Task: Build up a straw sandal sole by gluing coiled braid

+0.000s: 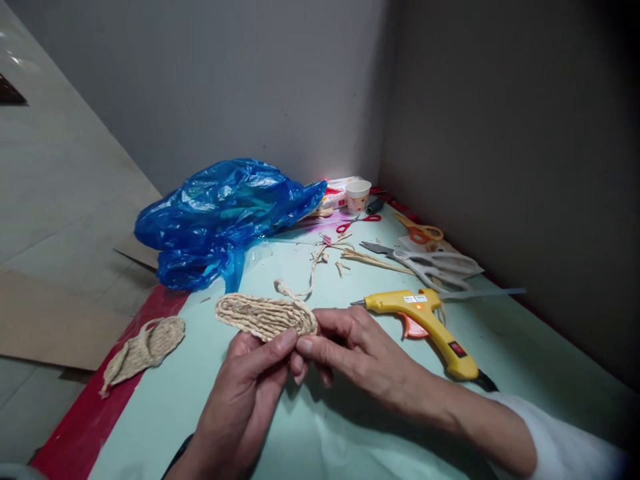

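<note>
A coiled straw-cord sole (260, 315), long and oval, is held above the table between both my hands. My left hand (255, 373) grips it from below, thumb on top near the right end. My right hand (355, 347) pinches the rounded right end, its thumb close to the left one. A loose tail of braided cord (313, 273) runs from that end back across the table. Just right of my right hand lies a yellow glue gun (420, 307), its orange light lit. A small woven straw slipper (145, 350) rests at the left edge.
A crumpled blue plastic bag (225, 207) fills the back left. White-handled scissors (425, 263), orange scissors (420, 230) and red-handled scissors (357, 223) lie at the right and back. A paper cup (358, 195) stands near the corner walls. Straw strands (375, 260) are scattered mid-table.
</note>
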`<move>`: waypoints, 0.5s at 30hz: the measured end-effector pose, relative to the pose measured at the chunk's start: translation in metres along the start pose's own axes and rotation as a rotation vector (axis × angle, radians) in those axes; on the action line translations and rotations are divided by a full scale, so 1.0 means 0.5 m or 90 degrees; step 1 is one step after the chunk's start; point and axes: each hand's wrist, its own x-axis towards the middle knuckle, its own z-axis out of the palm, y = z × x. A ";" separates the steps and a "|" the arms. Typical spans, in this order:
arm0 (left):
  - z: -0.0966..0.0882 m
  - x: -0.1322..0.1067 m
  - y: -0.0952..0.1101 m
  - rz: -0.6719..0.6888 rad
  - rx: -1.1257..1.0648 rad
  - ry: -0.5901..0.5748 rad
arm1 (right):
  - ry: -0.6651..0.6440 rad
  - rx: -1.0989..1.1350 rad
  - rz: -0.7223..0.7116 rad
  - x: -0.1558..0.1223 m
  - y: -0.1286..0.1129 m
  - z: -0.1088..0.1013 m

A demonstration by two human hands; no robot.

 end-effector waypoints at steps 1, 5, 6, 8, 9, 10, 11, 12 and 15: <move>-0.002 0.000 0.001 0.000 0.003 -0.001 | -0.021 0.000 -0.005 0.001 -0.003 -0.003; -0.010 -0.005 0.006 -0.007 0.007 0.018 | -0.087 -0.074 0.031 0.010 -0.015 -0.028; -0.011 -0.007 0.007 -0.011 0.011 0.023 | -0.086 -0.109 0.052 0.013 -0.016 -0.034; -0.011 -0.012 0.007 -0.015 0.022 0.028 | -0.087 -0.150 0.074 0.017 -0.017 -0.044; -0.009 -0.013 0.007 -0.015 0.027 0.030 | -0.101 -0.140 0.070 0.018 -0.016 -0.047; -0.008 -0.015 0.007 -0.016 0.033 0.032 | -0.121 -0.114 0.057 0.017 -0.016 -0.049; -0.006 -0.016 0.007 -0.019 0.040 0.033 | -0.141 -0.083 0.045 0.016 -0.015 -0.048; -0.005 -0.016 0.006 -0.021 0.049 0.035 | -0.154 -0.051 0.035 0.013 -0.015 -0.047; -0.007 -0.013 0.006 -0.014 0.084 0.052 | -0.147 0.041 0.051 0.005 -0.013 -0.039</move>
